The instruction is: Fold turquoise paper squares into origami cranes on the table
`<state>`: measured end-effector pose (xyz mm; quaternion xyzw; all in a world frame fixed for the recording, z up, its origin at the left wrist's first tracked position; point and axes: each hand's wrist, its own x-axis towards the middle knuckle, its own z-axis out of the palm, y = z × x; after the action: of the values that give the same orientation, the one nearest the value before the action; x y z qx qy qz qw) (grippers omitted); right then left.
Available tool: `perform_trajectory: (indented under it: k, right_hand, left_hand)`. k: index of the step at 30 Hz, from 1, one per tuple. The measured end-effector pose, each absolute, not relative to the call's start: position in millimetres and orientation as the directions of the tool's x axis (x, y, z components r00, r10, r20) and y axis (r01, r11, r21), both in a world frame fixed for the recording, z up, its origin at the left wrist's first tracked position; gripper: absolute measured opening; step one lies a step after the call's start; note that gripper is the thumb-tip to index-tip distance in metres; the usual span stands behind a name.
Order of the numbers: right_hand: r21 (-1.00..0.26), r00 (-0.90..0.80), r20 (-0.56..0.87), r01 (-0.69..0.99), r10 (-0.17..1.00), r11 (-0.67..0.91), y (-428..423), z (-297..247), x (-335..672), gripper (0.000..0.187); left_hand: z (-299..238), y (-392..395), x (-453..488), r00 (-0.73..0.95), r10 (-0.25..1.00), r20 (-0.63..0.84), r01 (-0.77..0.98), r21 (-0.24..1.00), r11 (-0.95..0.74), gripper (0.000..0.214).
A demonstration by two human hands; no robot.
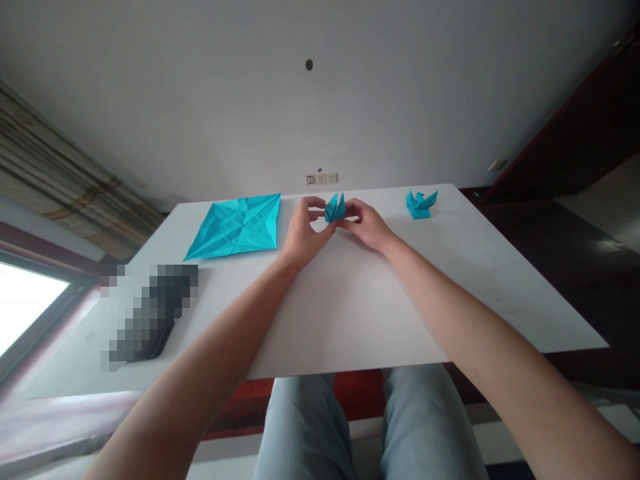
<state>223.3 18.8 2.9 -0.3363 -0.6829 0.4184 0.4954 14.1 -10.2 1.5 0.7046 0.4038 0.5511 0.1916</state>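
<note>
Three pieces of teal origami paper share a white table [350, 313]. A creased, unfolded sheet [235, 228] lies flat at the left and a folded paper swan [420, 204] stands at the far right, apparently set aside to leave the middle free for working. Between them, a smaller pointed fold [335, 209] stands upright. The left hand [307, 233] and right hand [363, 223] close in from either side, their fingertips pinching its lower edges together to hold its layers steady.
</note>
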Motion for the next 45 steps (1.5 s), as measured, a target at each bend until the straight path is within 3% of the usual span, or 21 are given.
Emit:
perform_trajectory:
  k: [3, 6, 9, 12, 18, 25, 30, 39, 45]
  right_hand:
    - [-0.907, -0.252, 0.398, 0.035, 0.882, 0.419, 17, 4, 223, 0.046]
    - [-0.914, -0.242, 0.38, 0.048, 0.893, 0.402, 14, 8, 223, 0.053]
    - [-0.907, -0.268, 0.374, 0.093, 0.888, 0.41, 12, 12, 223, 0.047]
    - [-0.901, -0.297, 0.372, 0.114, 0.879, 0.419, 11, 13, 223, 0.042]
    - [-0.938, -0.348, 0.299, 0.064, 0.889, 0.341, 11, 10, 220, 0.052]
    - [-0.947, -0.33, 0.295, 0.026, 0.897, 0.321, 10, 12, 220, 0.062]
    - [-0.937, -0.317, 0.322, 0.03, 0.892, 0.349, 8, 13, 223, 0.054]
    - [-0.923, -0.206, 0.368, 0.04, 0.907, 0.383, 10, 16, 223, 0.049]
    - [-0.938, -0.212, 0.338, -0.001, 0.917, 0.345, 10, 14, 225, 0.05]
  left_hand:
    - [3, -11, 14, 0.064, 0.798, 0.599, 0.374, 0.727, -0.576, 0.051]
    - [7, -11, 13, 0.115, 0.798, 0.591, 0.387, 0.713, -0.584, 0.034]
    - [9, -12, 13, 0.147, 0.783, 0.604, 0.396, 0.69, -0.606, 0.025]
    - [11, -13, 13, 0.163, 0.782, 0.601, 0.378, 0.694, -0.612, 0.031]
    - [10, -11, 13, 0.128, 0.831, 0.541, 0.312, 0.774, -0.551, 0.043]
    - [-2, 0, 12, 0.135, 0.89, 0.436, 0.097, 0.888, -0.45, 0.045]
    - [-5, 2, 14, 0.174, 0.901, 0.398, 0.021, 0.913, -0.407, 0.063]
    - [-6, 0, 14, 0.185, 0.903, 0.388, 0.014, 0.918, -0.397, 0.078]
    - [-3, 0, 14, 0.235, 0.912, 0.335, -0.036, 0.941, -0.337, 0.062]
